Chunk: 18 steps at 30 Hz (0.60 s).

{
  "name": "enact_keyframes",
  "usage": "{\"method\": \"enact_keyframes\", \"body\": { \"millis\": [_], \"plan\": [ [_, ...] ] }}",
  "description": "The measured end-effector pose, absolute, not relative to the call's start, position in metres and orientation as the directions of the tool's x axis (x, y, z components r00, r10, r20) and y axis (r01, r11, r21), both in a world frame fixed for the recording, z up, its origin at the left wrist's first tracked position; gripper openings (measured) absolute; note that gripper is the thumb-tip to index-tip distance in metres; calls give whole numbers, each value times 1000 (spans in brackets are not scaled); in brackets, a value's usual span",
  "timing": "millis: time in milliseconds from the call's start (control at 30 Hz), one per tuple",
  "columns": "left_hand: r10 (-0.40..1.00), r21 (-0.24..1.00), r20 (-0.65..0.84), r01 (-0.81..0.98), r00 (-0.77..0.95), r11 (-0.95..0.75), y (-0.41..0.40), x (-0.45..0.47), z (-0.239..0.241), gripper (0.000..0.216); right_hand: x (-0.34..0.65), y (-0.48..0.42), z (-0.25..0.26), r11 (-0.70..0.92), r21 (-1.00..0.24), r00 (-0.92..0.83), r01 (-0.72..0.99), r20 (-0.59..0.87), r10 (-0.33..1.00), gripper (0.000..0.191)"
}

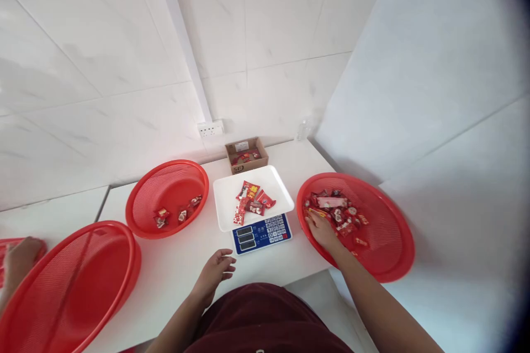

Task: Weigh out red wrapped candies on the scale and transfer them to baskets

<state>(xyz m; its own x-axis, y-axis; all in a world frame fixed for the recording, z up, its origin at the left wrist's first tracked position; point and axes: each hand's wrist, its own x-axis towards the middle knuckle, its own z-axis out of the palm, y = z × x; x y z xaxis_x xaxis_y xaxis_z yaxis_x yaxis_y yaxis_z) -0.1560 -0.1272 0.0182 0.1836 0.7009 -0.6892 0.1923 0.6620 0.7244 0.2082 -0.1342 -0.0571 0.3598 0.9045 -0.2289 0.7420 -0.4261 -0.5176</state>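
My right hand reaches into the red plastic basket on the right, its fingers closed about a red-and-yellow candy packet. Around it in that basket lie more wrapped sweets, mostly red, one long and pink. My left hand hovers over the table's front part with nothing in it, fingers apart and slightly curled. Just beyond it stands a digital scale with a blue keypad panel. On the scale's white tray rest several red candy packets.
Left of the scale, a red basket holds a few sweets. Nearer left stands another large red basket. Behind the scale is a cardboard box with red packets. A clear container stands by the wall. Another person's hand shows far left.
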Motion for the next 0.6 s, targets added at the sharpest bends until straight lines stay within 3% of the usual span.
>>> {"method": "enact_keyframes", "body": {
  "millis": [100, 167, 433, 600],
  "plan": [
    [694, 728, -685, 202, 220, 655, -124, -149, 23, 52, 214, -131, -59, -484, -323, 385, 813, -325, 864, 53],
    [691, 728, -685, 210, 232, 652, -123, -144, 27, 54, 216, -136, -59, -481, -259, 376, 838, -364, 852, 52],
    [687, 721, -692, 224, 221, 655, -126, -141, 16, 58, 235, -167, -35, -488, -227, 358, 843, -442, 822, 28],
    [696, 730, -684, 225, 221, 645, -126, -139, 13, 56, 239, -162, -28, -527, -161, 416, 834, -444, 793, 34]
  ]
}}
